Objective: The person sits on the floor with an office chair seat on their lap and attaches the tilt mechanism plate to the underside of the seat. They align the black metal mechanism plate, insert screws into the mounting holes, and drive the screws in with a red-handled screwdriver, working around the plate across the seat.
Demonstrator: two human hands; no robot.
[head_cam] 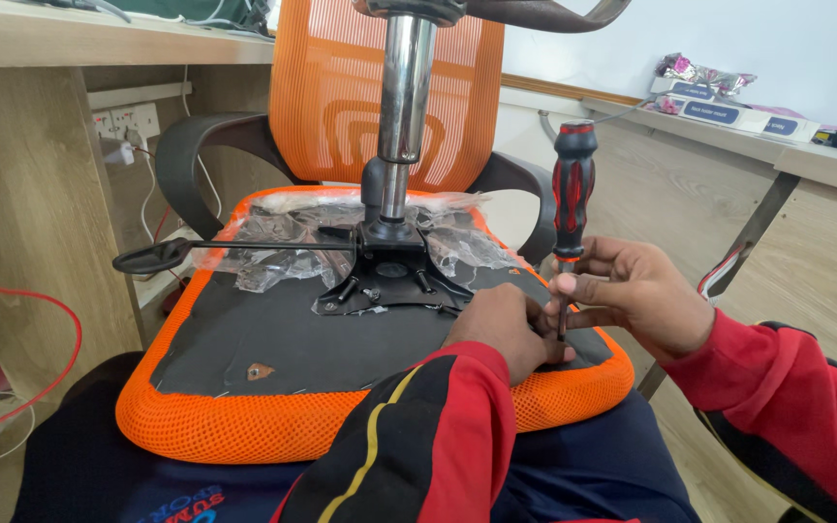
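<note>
Inspector: The chair seat (pixel 273 339) lies upside down across the person's lap, its orange mesh rim toward the camera. The black bracket (pixel 389 276) sits at the middle of the underside, with the chrome post (pixel 405 87) rising from it and loose plastic wrap (pixel 273 237) around it.

Clerk: And the hands?

Inspector: The right hand (pixel 636 295) is closed round the shaft of the screwdriver (pixel 573 184), just below its red and black handle, holding the tool upright. The left hand (pixel 501 329) rests curled on the seat at the tip; whether it pinches a screw cannot be told.

Clerk: Advice on the step?

Inspector: In his judgement, the tool should stay square to the seat, the left fingers steadying the tip only, with firm downward pressure so it does not slip.
</note>
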